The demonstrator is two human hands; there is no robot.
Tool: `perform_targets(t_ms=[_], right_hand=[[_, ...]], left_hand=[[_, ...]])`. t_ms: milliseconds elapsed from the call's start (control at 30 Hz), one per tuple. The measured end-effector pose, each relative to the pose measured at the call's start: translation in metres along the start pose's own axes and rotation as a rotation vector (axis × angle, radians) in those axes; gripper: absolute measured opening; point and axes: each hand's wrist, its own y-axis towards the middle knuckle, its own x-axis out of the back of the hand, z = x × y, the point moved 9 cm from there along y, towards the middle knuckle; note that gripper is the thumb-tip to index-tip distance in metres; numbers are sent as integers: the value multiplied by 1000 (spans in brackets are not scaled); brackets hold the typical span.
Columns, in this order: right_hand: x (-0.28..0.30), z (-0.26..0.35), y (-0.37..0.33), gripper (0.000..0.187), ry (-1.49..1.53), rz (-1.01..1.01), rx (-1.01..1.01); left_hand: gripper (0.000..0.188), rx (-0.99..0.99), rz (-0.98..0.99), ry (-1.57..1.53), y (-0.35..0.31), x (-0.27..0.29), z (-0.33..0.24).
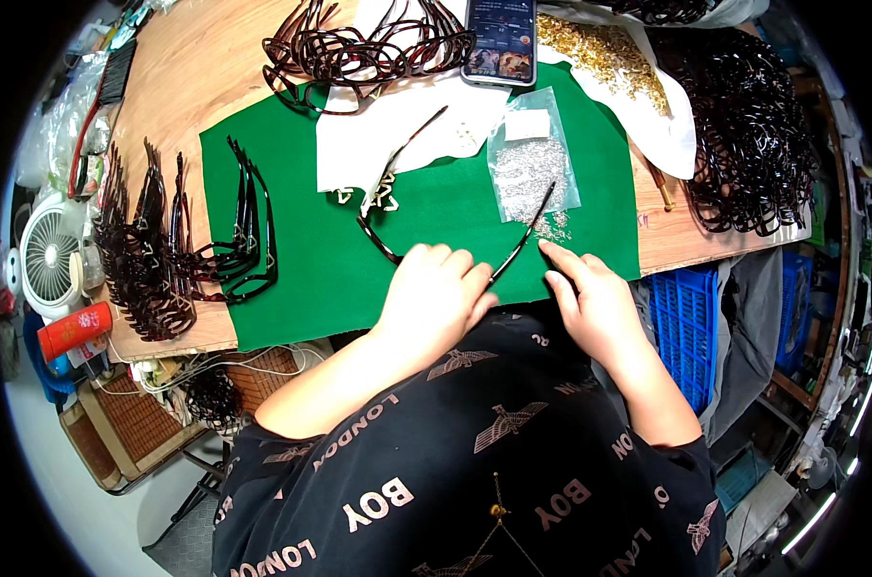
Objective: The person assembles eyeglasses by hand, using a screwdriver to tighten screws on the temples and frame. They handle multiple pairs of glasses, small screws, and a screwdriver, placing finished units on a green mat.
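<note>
My left hand (434, 293) is curled closed over a dark eyeglass frame (378, 240) on the green felt mat (311, 260), gripping it; most of the frame is hidden beneath my fingers. One thin temple arm (527, 234) rises from between my hands, slanting up to the right across a clear bag of small silver parts (530, 173). My right hand (595, 298) rests just beside it, index finger extended with its tip on the mat near loose silver bits at the bag's lower edge; whether it pinches anything I cannot tell. The mat lies on a wooden counter (186, 87). To the left, a row of finished dark frames (152, 255) stands on edge. Above, a white cloth (359, 144) carries another temple, with a tangle of brown frames (359, 48) and a phone (500, 40) beyond. At right lie gold parts (604, 53) and a heap of dark temples (748, 135).
</note>
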Motion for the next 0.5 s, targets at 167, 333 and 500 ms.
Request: perform_targets(t_ms=[167,333,500], right_hand=[[1,-9,0,30,63,43,-62],[0,-6,0,30,136,38,-16],[-25,44,-4,42,1397,695,-371]], left_hand=[[20,-52,-262,-197,-10,63,-1],[32,-72,-434,-1557,-45,101,44],[37,-78,-121,-2560,-18,17,36]])
